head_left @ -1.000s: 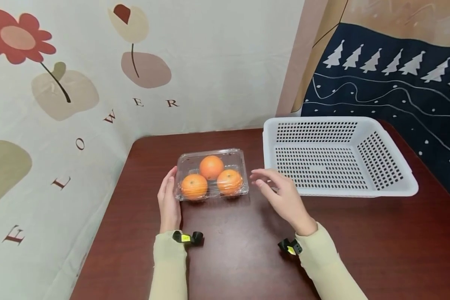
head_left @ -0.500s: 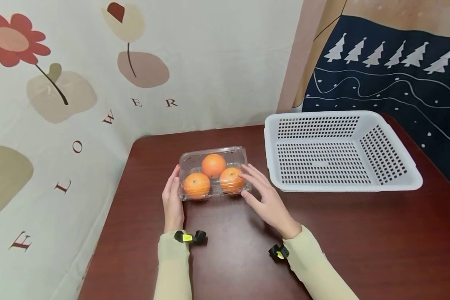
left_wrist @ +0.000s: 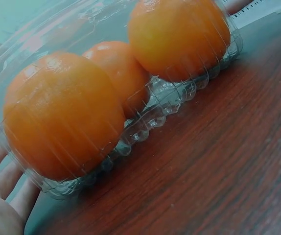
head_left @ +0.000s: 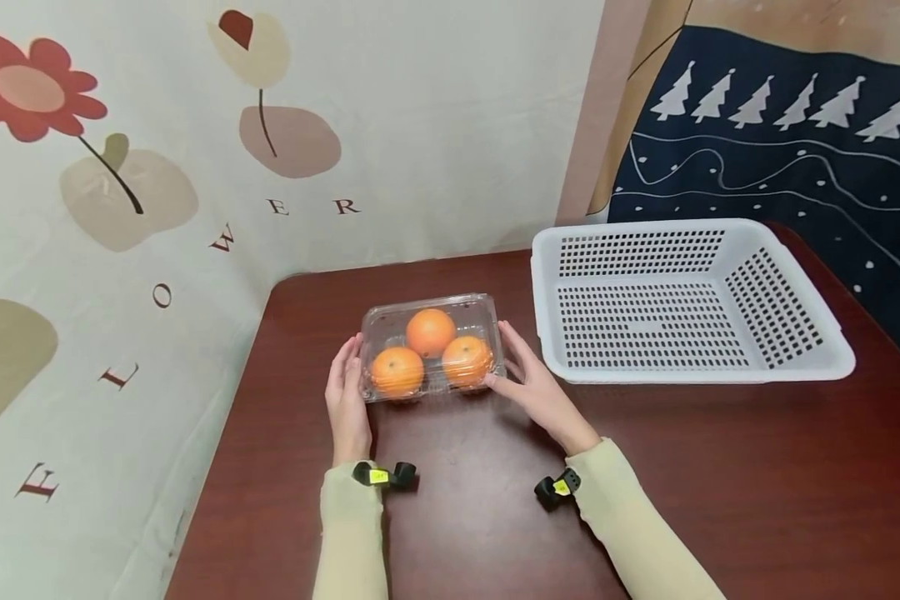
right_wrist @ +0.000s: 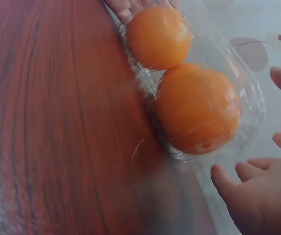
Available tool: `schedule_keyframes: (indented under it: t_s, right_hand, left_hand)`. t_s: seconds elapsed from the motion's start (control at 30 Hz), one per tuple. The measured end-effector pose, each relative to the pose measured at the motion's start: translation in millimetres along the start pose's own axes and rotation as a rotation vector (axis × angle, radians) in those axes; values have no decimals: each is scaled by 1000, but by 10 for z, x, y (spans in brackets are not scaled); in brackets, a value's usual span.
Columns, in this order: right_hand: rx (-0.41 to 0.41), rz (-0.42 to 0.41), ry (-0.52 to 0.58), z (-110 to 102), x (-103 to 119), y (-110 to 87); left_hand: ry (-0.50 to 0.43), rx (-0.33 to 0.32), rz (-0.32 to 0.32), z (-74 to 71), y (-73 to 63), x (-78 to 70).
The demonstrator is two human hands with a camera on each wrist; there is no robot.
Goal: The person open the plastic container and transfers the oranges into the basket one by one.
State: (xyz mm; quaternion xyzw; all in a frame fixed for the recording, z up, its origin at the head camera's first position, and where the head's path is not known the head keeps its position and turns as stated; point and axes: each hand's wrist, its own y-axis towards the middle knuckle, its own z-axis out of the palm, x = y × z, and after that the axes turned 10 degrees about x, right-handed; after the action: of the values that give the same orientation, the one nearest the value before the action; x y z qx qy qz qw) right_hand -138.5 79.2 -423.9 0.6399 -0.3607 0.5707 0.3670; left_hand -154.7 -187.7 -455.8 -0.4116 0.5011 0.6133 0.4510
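While the left hand (head_left: 347,407) is touching the clear box (head_left: 433,375), fingers extended, probably for steadiness, the right hand (head_left: 538,390) is flanking its other end, fingers spread, gripping nothing.

Extends left arm (head_left: 352,533) forward and right arm (head_left: 633,512) obliquely inward, both sleeved to the wrist. Points left hand (head_left: 347,404) ahead, with fingers gently extended; slants right hand (head_left: 537,393) leftward, with thumb parted from relaxed fingers. Faces palms toward each other.
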Motion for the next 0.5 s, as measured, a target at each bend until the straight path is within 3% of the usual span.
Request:
schedule_keyframes:
  t_s: [0.17,0.27,0.37,0.5]
  right_hand:
    - [32,-14,10,-34,-234,61]
    - [30,-24,3,-28,-217,78]
    - [30,-22,3,-10,-120,74]
    - [32,-27,12,-3,-129,84]
  left_hand:
    - [-17,34,12,-13,-12,13]
    - [-60,73,32,-51,9,64]
    - [-62,141,30,-88,14,98]
    - [-2,283,-41,-131,-6,41]
